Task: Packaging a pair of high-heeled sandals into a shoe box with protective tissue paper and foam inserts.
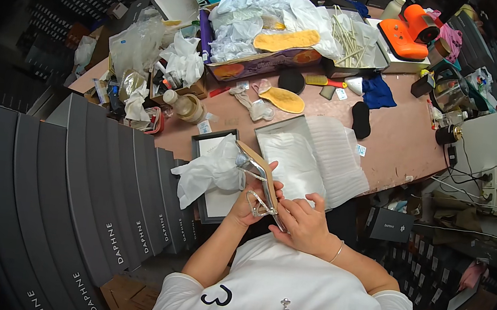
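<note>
Above the table's near edge I hold a strappy sandal (pixel 263 164) with a tan sole and silvery, sparkling straps. It is tilted, its sole facing up and to the right. My left hand (pixel 247 204) wraps round it from the left, by the straps. The fingers of my right hand (pixel 304 224) are closed on its lower end. Crumpled white tissue (pixel 207 172) lies just left of the sandal, over a dark open shoebox (pixel 218 217). Right behind my hands sits a grey box part (pixel 282 124) with white paper in it.
Grey shoeboxes (pixel 86 168) stand in a long row on the left. White foam sheeting (pixel 336 158) lies right of the box part. Farther back are a yellow insole (pixel 284 100), a brush (pixel 323 80), a jar (pixel 185 107), a tissue-filled carton (pixel 264 66) and an orange device (pixel 406 35).
</note>
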Demonstrator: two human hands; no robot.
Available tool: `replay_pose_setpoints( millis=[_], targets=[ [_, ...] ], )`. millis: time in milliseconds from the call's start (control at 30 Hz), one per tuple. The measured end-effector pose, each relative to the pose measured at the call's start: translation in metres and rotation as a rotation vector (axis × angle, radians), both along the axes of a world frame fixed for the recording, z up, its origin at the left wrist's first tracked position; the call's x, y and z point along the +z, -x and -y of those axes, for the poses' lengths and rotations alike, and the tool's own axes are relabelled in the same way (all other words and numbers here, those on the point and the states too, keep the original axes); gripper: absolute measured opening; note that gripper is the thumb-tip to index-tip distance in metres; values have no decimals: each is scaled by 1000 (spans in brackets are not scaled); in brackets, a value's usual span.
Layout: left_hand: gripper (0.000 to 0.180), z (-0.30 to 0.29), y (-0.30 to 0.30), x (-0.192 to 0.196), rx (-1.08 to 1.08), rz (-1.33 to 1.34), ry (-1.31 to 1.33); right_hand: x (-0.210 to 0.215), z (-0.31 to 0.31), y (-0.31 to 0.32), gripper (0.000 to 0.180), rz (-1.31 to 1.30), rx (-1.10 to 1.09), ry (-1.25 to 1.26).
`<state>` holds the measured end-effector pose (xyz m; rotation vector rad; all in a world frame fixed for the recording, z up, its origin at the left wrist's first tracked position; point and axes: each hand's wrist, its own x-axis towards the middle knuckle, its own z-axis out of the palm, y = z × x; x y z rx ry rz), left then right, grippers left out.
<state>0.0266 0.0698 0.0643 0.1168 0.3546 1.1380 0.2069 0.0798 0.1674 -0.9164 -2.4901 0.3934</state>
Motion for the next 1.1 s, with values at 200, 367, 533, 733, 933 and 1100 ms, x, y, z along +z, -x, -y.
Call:
replay_pose_setpoints(
  millis=[200, 367, 533, 733, 933, 1100],
  targets=[
    [76, 3, 25, 23, -218, -301, -29, 1, -11, -16, 39, -80, -28, 17],
    [78, -1, 25, 29, -213, -116, -24, -6, -12, -12, 35, 16, 16, -16],
    [47, 5, -14, 28, -86, -443, 22, -10, -28, -11, 38, -28, -8, 45],
    [49, 2, -42, 25, 225, -275, 312, -10, -43, -11, 38, -102, 81, 289],
    [53, -21, 2, 17, 520, -475, 171, -26, -157, 19, 19, -306, 13, 627],
    [53, -29, 19, 11, 524, -462, 200, -133, -255, 92, 16, -49, 177, 227]
  ],
)
